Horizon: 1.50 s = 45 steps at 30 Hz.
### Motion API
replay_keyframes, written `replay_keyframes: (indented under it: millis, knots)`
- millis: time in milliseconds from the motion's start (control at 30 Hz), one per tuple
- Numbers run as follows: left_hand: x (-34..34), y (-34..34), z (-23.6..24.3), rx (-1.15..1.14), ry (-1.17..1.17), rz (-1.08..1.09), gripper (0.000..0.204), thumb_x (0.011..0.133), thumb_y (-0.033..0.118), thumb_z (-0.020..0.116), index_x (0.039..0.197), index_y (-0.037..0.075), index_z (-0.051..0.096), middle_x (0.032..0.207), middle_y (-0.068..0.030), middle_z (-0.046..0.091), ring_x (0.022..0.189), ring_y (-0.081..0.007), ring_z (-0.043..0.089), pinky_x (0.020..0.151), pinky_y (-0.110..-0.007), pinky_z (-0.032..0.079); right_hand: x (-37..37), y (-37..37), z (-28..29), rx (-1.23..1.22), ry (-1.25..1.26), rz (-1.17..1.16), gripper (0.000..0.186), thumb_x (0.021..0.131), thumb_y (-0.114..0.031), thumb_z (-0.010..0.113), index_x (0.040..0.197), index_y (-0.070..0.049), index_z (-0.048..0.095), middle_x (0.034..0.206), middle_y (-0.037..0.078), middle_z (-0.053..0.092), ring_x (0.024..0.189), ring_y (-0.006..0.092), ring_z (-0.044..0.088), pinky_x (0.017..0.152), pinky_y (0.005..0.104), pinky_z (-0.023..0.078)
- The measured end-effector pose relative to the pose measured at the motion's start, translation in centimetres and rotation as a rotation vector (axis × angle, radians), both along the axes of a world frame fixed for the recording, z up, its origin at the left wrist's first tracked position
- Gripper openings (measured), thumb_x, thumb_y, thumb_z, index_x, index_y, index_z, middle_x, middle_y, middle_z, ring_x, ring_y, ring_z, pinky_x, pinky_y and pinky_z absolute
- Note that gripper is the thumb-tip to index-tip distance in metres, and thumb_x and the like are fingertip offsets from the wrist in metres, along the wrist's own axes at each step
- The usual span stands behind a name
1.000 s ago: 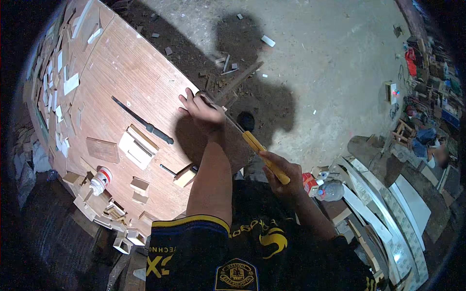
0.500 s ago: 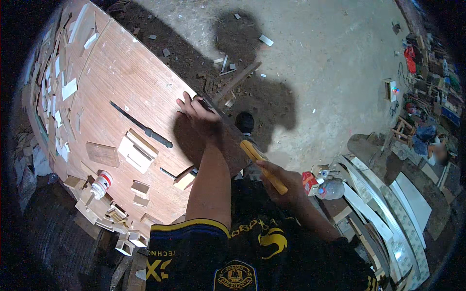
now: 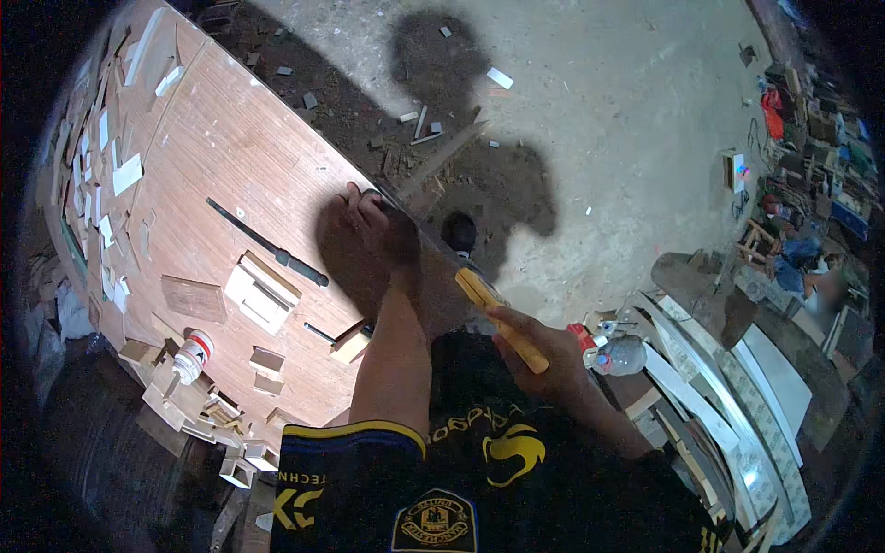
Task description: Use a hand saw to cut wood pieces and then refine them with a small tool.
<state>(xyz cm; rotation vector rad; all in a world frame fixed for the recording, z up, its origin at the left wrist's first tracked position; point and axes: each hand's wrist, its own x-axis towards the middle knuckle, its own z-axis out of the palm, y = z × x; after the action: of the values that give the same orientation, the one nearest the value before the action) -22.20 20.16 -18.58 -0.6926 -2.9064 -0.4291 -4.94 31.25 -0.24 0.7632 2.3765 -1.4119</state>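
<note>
My left hand (image 3: 378, 226) is closed at the long edge of the plywood worktop (image 3: 230, 138), in shadow; what its fingers grip is unclear. My right hand (image 3: 553, 364) grips a yellow-handled tool (image 3: 479, 288), angled up-left along that edge toward the left hand, its far end dim. Left of my left hand lie a long dark tool (image 3: 267, 247) with a handle and a cream wooden piece (image 3: 258, 290) with a slot. Nearer me on the worktop are small box-like wooden pieces (image 3: 267, 362) and a white tub (image 3: 192, 357) with red markings.
Offcuts (image 3: 129, 173) litter the worktop's left side. Beyond it, scraps (image 3: 415, 118) lie on the concrete floor (image 3: 627, 111). At right are leaning long panels (image 3: 774, 387), a plastic jug (image 3: 619, 355), piled clutter and what looks like a person in blue (image 3: 795, 267).
My right hand and the yellow handle have shifted down toward me. My left hand's fingers have curled tighter and lie deeper in shadow. The view has shifted slightly.
</note>
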Motion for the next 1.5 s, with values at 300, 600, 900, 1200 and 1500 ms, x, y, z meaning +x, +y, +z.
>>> replay_keyframes:
  millis: [300, 600, 900, 1200, 1500]
  knots:
    - [-0.5, -2.6, -5.2, 0.104, 0.028, 0.107, 0.020, 0.093, 0.025, 0.059, 0.098, 0.006, 0.056, 0.118, -0.0156, 0.053, 0.126, -0.0416, 0.044, 0.106, -0.059, 0.031, 0.3, -1.3, 0.3, -0.033, 0.032, -0.095, 0.046, 0.088, -0.017, 0.070, 0.131, -0.025, 0.057, 0.092, 0.015, 0.073, 0.077, 0.0299, 0.073, 0.062, 0.0377, 0.058]
    - [-0.7, -0.8, -4.8, 0.021, 0.001, 0.177, 0.019, 0.092, 0.024, 0.059, 0.088, 0.006, 0.059, 0.113, -0.0136, 0.051, 0.125, -0.0394, 0.043, 0.106, -0.057, 0.033, -0.3, -1.0, 0.6, -0.006, 0.044, -0.078, 0.045, 0.088, -0.018, 0.070, 0.131, -0.024, 0.057, 0.101, 0.015, 0.072, 0.082, 0.0312, 0.073, 0.066, 0.0380, 0.059]
    - [-0.8, -0.1, -2.6, 0.173, 0.080, 0.222, 0.017, 0.092, 0.022, 0.058, 0.087, 0.006, 0.059, 0.112, -0.0139, 0.051, 0.126, -0.0427, 0.041, 0.107, -0.056, 0.032, -0.2, -0.6, 0.3, -0.019, -0.012, -0.071, 0.048, 0.088, -0.018, 0.071, 0.133, -0.025, 0.055, 0.099, 0.016, 0.072, 0.084, 0.0323, 0.072, 0.068, 0.0394, 0.059]
    - [-0.7, -0.8, -2.8, 0.250, -0.012, 0.219, 0.023, 0.093, 0.029, 0.058, 0.088, 0.007, 0.058, 0.114, -0.0136, 0.053, 0.122, -0.0413, 0.045, 0.105, -0.058, 0.034, -0.3, -0.9, 0.5, -0.035, -0.089, -0.056, 0.051, 0.087, -0.018, 0.072, 0.134, -0.026, 0.054, 0.096, 0.015, 0.073, 0.083, 0.0308, 0.073, 0.068, 0.0383, 0.059]
    - [-0.8, -2.3, -6.7, -0.036, 0.265, 0.090, 0.025, 0.092, 0.036, 0.062, 0.090, 0.011, 0.060, 0.112, -0.0116, 0.052, 0.123, -0.0413, 0.044, 0.101, -0.059, 0.036, -1.2, -1.0, 1.3, -0.051, -0.112, 0.009, 0.051, 0.089, -0.021, 0.071, 0.136, -0.029, 0.052, 0.097, 0.015, 0.072, 0.080, 0.0307, 0.073, 0.065, 0.0380, 0.058]
